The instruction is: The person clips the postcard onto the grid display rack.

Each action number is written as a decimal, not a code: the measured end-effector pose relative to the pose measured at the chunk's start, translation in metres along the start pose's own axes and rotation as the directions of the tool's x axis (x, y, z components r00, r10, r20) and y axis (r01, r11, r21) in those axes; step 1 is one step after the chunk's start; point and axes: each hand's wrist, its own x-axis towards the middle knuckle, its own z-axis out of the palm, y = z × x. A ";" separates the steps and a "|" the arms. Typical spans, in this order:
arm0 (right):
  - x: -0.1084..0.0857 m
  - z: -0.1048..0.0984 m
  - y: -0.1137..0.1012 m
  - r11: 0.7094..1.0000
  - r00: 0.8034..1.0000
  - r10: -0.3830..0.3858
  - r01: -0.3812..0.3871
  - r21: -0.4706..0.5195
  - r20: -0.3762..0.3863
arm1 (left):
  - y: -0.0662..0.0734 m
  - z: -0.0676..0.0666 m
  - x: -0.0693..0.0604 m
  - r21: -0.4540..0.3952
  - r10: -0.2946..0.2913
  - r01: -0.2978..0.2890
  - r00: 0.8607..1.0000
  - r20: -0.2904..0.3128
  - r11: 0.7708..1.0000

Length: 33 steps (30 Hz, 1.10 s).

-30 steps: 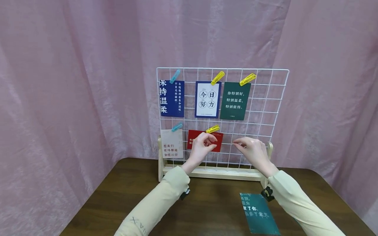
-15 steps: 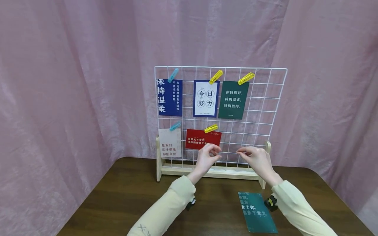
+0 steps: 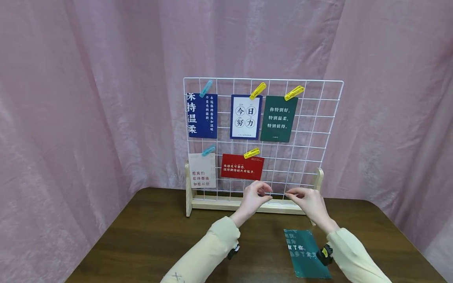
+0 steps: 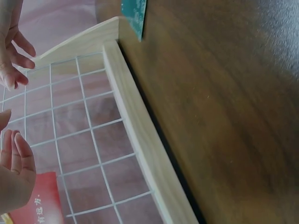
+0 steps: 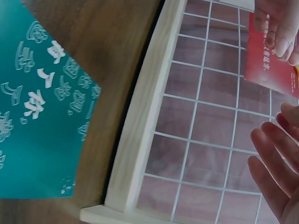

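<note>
In the head view, my left hand hovers just below the red card, fingers loosely bent. My right hand is to its right, before the lower part of the white wire grid. A gap separates the two hands, and neither holds anything. A yellow clip fastens the red card to the grid. In the left wrist view the left hand partly covers the red card. The right wrist view has the right hand with its fingers spread a little.
Blue, blue-bordered white and dark green cards hang above; a cream card hangs lower left. A teal card lies on the brown table, under the right wrist. The grid stands in a wooden base.
Both hands have moved down away from the red card, which is now uncovered in the head view. The left hand has also shifted right. The head view has shifted slightly.
</note>
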 end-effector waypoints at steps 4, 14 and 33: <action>-0.006 0.000 0.005 0.998 0.998 0.053 -0.053 0.015 0.024 | -0.002 0.006 -0.003 -0.012 -0.030 0.030 0.999 0.019 0.999; -0.020 -0.006 0.020 0.986 0.971 0.079 -0.109 0.123 0.224 | -0.008 0.020 -0.013 -0.046 -0.040 0.040 0.999 0.005 0.998; -0.041 -0.021 0.051 0.968 0.877 0.085 -0.186 0.170 0.472 | -0.016 0.045 -0.034 -0.048 -0.114 0.119 0.989 0.099 0.992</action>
